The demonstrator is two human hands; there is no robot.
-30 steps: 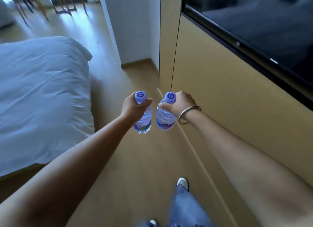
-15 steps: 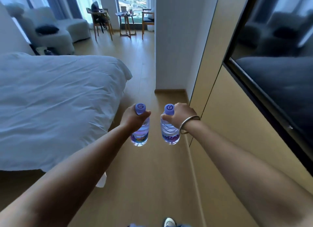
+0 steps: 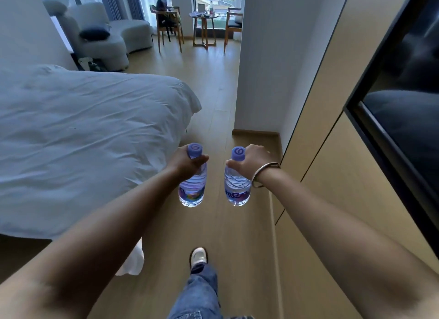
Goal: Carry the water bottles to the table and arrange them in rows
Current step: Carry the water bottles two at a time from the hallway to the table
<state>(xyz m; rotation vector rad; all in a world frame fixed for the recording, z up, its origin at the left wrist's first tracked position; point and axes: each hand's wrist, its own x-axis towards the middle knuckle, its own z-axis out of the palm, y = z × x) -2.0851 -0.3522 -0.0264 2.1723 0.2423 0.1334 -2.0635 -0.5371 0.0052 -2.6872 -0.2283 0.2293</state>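
Two small clear water bottles with purple caps and purple labels hang upright in front of me over the wooden floor. My left hand [image 3: 187,163] grips the left bottle [image 3: 192,190] by its neck. My right hand [image 3: 249,164], with a metal bangle at the wrist, grips the right bottle [image 3: 237,190] the same way. The bottles are a hand's width apart. A small round wooden table [image 3: 204,15] with a few items on top stands far ahead by the window.
A bed with white bedding [image 3: 83,133] fills the left side. A tan panelled wall [image 3: 332,152] with a dark screen [image 3: 403,104] runs along the right. A white wall corner [image 3: 259,69] juts in ahead. Wooden chairs [image 3: 168,26] flank the table; a pale sofa [image 3: 102,38] sits far left.
The view has lifted and moved forward along the passage, bringing the table, chairs and sofa into sight. Both hands still hold their bottles, which have drifted slightly further apart.
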